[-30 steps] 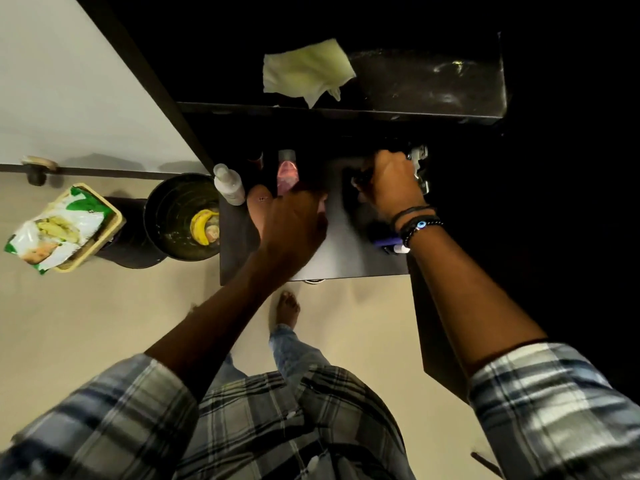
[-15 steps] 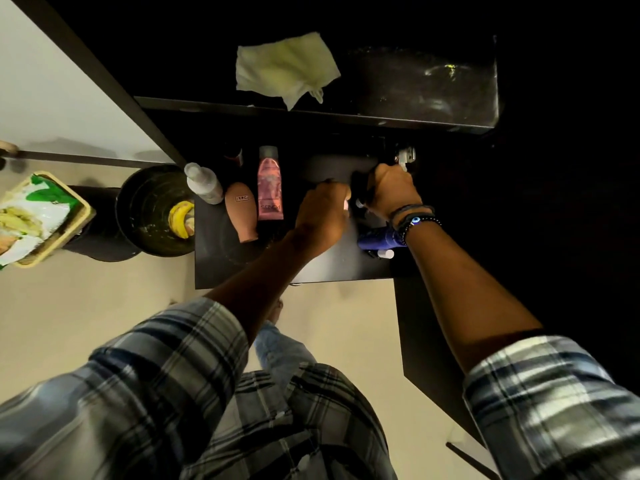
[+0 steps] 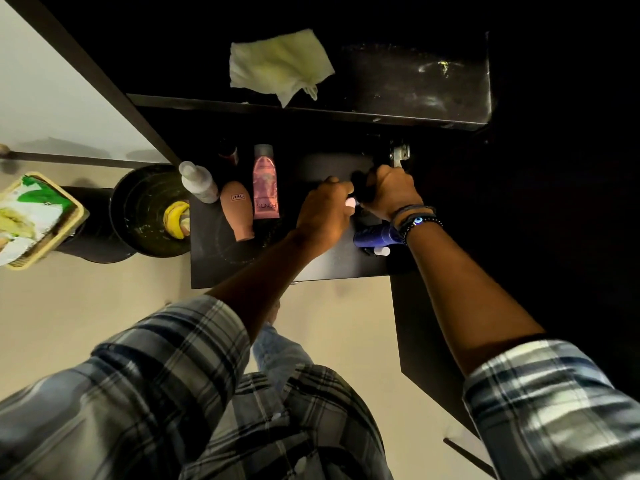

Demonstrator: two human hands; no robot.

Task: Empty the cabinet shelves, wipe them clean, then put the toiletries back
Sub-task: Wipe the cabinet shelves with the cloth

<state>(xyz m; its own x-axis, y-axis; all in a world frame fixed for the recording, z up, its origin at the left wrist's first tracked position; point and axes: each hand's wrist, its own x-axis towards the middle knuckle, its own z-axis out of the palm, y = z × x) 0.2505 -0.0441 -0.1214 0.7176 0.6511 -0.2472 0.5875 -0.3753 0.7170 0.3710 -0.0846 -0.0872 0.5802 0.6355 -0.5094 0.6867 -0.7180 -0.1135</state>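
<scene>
Both your hands were bunched on the right half of the lower shelf (image 3: 242,265). The right hand (image 3: 391,192) had its fingers curled round a dark item (image 3: 362,188) I couldn't identify, and the left hand (image 3: 323,216) was curled too, pinching a white-tipped item (image 3: 350,202). The white bottle (image 3: 199,181), peach bottle (image 3: 237,209) and pink tube (image 3: 266,183) stood at the left end, with the blue bottle (image 3: 375,236) lying by your right wrist. The cloth (image 3: 280,64) sat on the bare, streaky upper shelf (image 3: 415,84). My guess is you were clearing the lower shelf, so next you'd want a firm lift out past the blue bottle.
</scene>
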